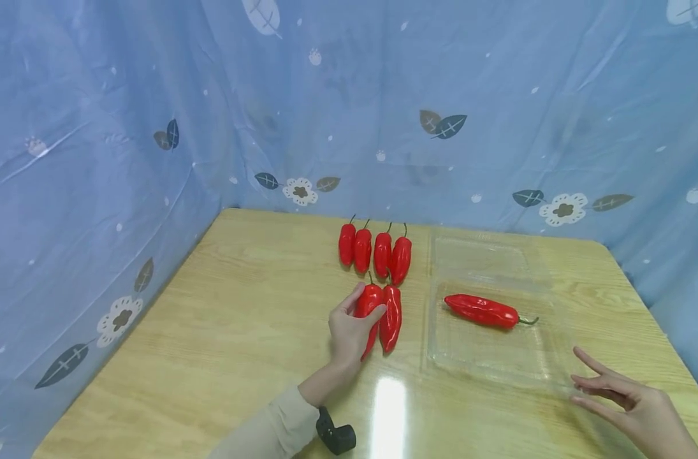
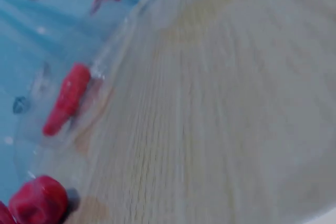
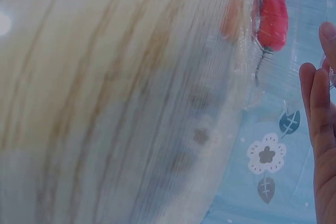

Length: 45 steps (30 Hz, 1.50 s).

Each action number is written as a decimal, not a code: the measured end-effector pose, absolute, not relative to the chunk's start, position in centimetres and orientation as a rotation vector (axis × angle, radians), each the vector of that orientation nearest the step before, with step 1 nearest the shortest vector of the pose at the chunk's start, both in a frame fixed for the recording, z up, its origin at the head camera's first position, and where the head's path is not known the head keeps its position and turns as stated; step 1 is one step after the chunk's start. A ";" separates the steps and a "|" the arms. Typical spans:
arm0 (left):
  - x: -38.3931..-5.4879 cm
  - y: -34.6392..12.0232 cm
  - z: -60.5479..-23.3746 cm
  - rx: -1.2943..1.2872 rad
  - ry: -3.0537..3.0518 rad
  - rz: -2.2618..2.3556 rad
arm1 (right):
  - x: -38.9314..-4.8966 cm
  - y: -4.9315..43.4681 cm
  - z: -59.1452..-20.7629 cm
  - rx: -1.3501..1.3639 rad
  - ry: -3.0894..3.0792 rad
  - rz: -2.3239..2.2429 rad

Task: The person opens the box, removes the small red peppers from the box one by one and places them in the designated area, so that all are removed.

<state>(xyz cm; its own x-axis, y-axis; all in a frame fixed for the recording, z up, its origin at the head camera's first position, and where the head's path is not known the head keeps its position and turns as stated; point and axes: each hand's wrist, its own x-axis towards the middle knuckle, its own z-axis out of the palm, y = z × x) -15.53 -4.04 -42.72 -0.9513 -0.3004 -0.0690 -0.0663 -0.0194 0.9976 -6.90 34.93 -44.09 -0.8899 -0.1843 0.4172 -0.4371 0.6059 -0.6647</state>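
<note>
My left hand [image 1: 349,331] grips a red chili pepper [image 1: 369,299] between thumb and fingers, low over the wooden table. Right beside it lies another red pepper [image 1: 391,319]. Behind them several red peppers [image 1: 382,255] lie in a row, dark stems pointing away. To the right, a clear plastic box [image 1: 486,366] with its lid [image 1: 480,255] folded back holds one red pepper [image 1: 482,311], also visible in the left wrist view [image 2: 68,100]. My right hand [image 1: 635,398] is at the box's near right corner with fingers spread; whether they touch its edge is unclear.
A wooden table [image 1: 239,299] lies under everything, with a blue patterned curtain [image 1: 354,108] along its back and sides. A black strap piece [image 1: 336,437] hangs at my left wrist. Light glares off the tabletop near the front.
</note>
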 end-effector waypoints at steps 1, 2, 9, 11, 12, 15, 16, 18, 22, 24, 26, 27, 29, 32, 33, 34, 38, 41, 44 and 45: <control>-15.8 -4.1 -43.0 0.416 -2.081 -2.089 | -6.8 34.9 -44.1 0.506 -2.525 1.175; -16.1 -4.1 -43.2 0.432 -2.088 -2.084 | -6.8 34.9 -44.1 0.509 -2.521 1.180; -17.8 -4.2 -44.8 0.481 -2.135 -2.051 | -6.6 34.8 -44.3 0.499 -2.527 1.175; -18.2 -4.1 -45.1 0.473 -2.145 -2.051 | -6.7 34.8 -44.2 0.489 -2.533 1.168; -18.3 -4.0 -45.1 0.471 -2.153 -2.053 | -6.7 34.8 -44.2 0.485 -2.535 1.168; -18.8 -3.7 -45.3 0.444 -2.185 -2.051 | -6.9 34.8 -44.1 0.480 -2.532 1.163; -18.9 -3.6 -45.4 0.437 -2.196 -2.049 | -6.8 34.8 -44.1 0.478 -2.531 1.166; -19.0 -3.4 -45.6 0.432 -2.222 -2.043 | -6.8 34.8 -44.1 0.476 -2.532 1.169; -19.0 -3.4 -45.5 0.406 -2.261 -2.013 | -6.7 34.8 -44.1 0.460 -2.543 1.166; -19.1 -3.5 -45.4 0.381 -2.279 -1.991 | -6.7 34.8 -44.1 0.458 -2.547 1.157; -19.1 -3.6 -45.2 0.356 -2.287 -1.986 | -6.8 34.8 -44.0 0.459 -2.550 1.135; -19.1 -3.7 -45.1 0.334 -2.284 -1.989 | -6.9 34.9 -44.0 0.461 -2.548 1.132; -19.1 -3.9 -44.8 0.302 -2.285 -1.986 | -7.0 34.9 -43.9 0.458 -2.552 1.122; -18.9 -3.9 -44.0 0.175 -2.259 -1.983 | -6.8 34.9 -43.7 0.416 -2.583 1.113; -18.9 -3.8 -43.6 0.110 -2.252 -1.976 | -6.7 34.9 -43.5 0.396 -2.595 1.116; -18.7 -3.7 -43.1 0.025 -2.244 -1.980 | -6.7 34.8 -43.4 0.380 -2.609 1.121; -18.0 -3.0 -40.0 -0.492 -2.351 -1.981 | -6.8 34.6 -43.0 0.408 -2.602 1.167; -17.6 -2.0 -38.3 -1.010 -2.482 -1.990 | -6.8 34.6 -42.9 0.474 -2.565 1.201; -17.5 -0.4 -38.0 -1.475 -2.512 -1.976 | -6.5 34.6 -42.8 0.476 -2.557 1.212; -17.4 0.4 -38.0 -1.587 -2.513 -1.962 | -6.3 34.7 -42.7 0.468 -2.558 1.211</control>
